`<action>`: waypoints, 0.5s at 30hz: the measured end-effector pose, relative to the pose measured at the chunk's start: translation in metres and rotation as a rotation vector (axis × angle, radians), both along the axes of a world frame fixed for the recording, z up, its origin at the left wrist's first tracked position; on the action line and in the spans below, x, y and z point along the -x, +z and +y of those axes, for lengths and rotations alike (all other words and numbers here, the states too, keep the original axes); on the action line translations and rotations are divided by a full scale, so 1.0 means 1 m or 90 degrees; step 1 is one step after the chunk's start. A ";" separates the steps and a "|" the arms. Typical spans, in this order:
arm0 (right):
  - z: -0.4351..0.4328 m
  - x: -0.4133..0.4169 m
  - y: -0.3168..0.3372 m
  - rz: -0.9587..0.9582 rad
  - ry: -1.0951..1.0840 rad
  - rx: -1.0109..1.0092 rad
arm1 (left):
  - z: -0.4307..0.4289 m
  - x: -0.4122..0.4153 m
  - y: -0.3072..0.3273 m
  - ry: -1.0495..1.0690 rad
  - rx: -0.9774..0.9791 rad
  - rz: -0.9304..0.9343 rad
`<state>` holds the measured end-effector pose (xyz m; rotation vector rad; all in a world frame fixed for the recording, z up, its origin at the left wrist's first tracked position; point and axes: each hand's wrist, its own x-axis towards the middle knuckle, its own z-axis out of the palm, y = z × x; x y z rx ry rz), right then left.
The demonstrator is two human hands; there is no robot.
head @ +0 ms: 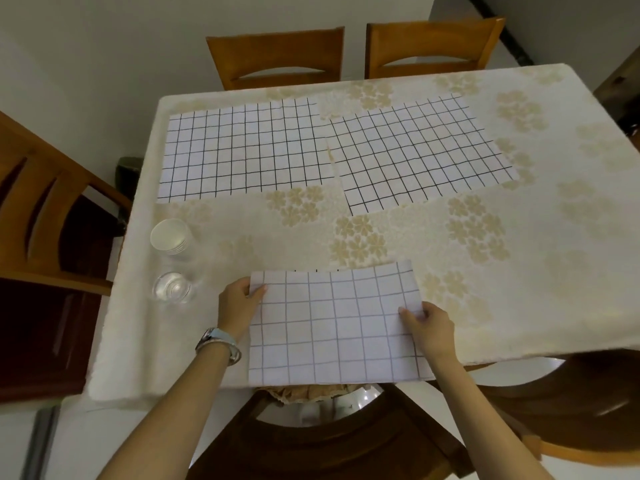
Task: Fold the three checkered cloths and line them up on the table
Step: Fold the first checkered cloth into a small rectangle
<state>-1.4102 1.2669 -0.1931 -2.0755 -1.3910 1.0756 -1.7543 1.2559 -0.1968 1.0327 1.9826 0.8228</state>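
While two checkered cloths lie spread out flat at the far side of the surface (554,271), all the action is at the near edge. The near cloth (332,323) sits right in front of the person, its lower edge reaching just past the rim. It shows a paler grid on top, and a sliver of darker lines peeks out along its far edge. To my eye that is one layer lying over another, so a first fold is in hand.

The left hand (239,306) pinches the cloth at its upper left corner, thumb on top. The right hand (429,327) pinches the right edge a little lower, fingers curled onto the fabric. Each grip is grasping cloth; neither is released.

Where does that leave the job? Early, I'd say. No cloth looks finished. The far-left cloth (242,150) lies square and fully open. The far-right cloth (422,150) lies just beside it, inner edges nearly meeting, and sits skewed. This fold wants completing and both far cloths need folding. Then all three need lining up.

A stack of paper cups (171,235) and a glass (172,287) stand near the left hand, apart from the cloth.
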 end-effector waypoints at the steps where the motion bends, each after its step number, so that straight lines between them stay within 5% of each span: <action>1: 0.001 -0.002 -0.003 -0.010 -0.002 0.011 | 0.001 -0.002 -0.004 0.001 0.011 0.008; 15: 0.010 -0.003 -0.008 -0.071 -0.028 0.071 | 0.011 -0.012 -0.015 0.084 0.096 0.104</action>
